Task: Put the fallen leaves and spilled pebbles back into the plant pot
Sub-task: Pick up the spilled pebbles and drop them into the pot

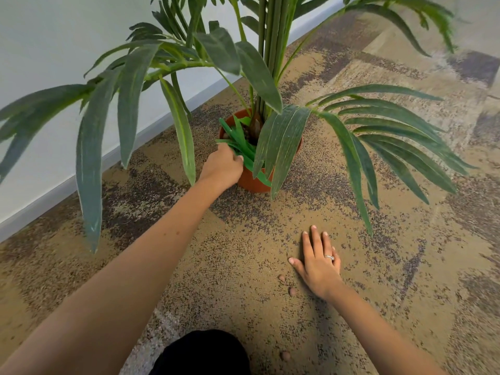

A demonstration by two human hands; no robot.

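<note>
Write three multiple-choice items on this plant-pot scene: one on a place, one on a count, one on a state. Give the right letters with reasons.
1. Where is the left hand?
A. at the rim of the plant pot, on the bright green leaves
B. flat on the wall
C. on the knee

2. How many pebbles show on the carpet?
A. none
B. three
C. ten

3. How is the right hand?
A. clenched in a fist
B. gripping a leaf
C. spread flat on the carpet

Answers: 1 A, its fingers close on the leaves at the rim. 2 B, two pebbles lie left of the right hand and a third pebble nearer the camera. 3 C, fingers are extended, palm down.
</note>
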